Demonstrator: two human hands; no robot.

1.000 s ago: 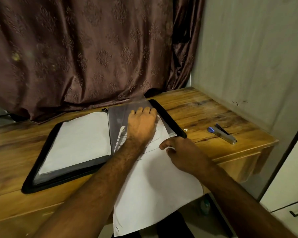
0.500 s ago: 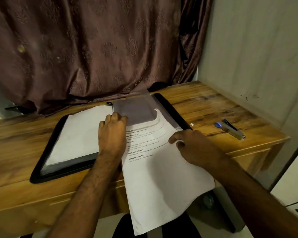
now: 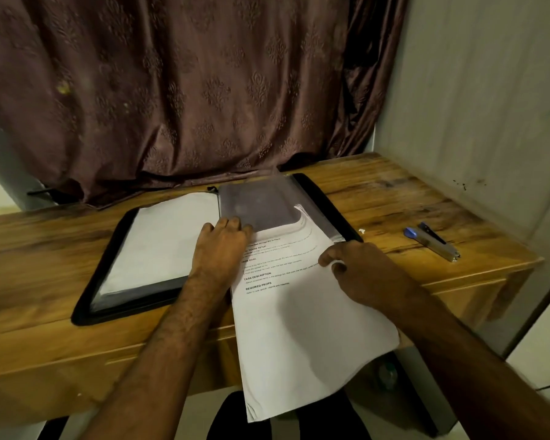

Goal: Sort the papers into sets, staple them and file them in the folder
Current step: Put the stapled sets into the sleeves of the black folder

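Left hand (image 3: 224, 246) lies palm down, fingers extended and flat, pressing at the folder's centre fold where the clear sleeve (image 3: 261, 206) meets the paper set (image 3: 299, 319). It grips nothing that I can see. Right hand (image 3: 359, 269) has fingers curled at the right edge of the paper set, thumb and fingertips pinching the sheet edge, just beside the folder's right border.

Folder (image 3: 86, 300) lies open flat on the counter (image 3: 29, 265), black zip border all round. Its left half carries a white sheet stack (image 3: 159, 239) under plastic. Its right half has the clear sleeve, greyish, with its top edge lifted slightly off the folder.

Top of the paper set sits inside or under the lower part of the sleeve; I can't tell which from this view. The rest runs down toward me, over the counter's front edge, and hangs free with the bottom corner curled. Printed text is visible on the top page, with headings such as "TASK DESCRIPTION" and "REQUIRED PROPS".

Stapler (image 3: 432, 242), blue and metal, lies on the counter well to the right of the folder, apart from both hands. A small white scrap (image 3: 361, 230) sits between it and the folder's edge.

Brown patterned curtain (image 3: 188, 90) hangs behind the counter; a plain wall (image 3: 473, 90) is on the right.
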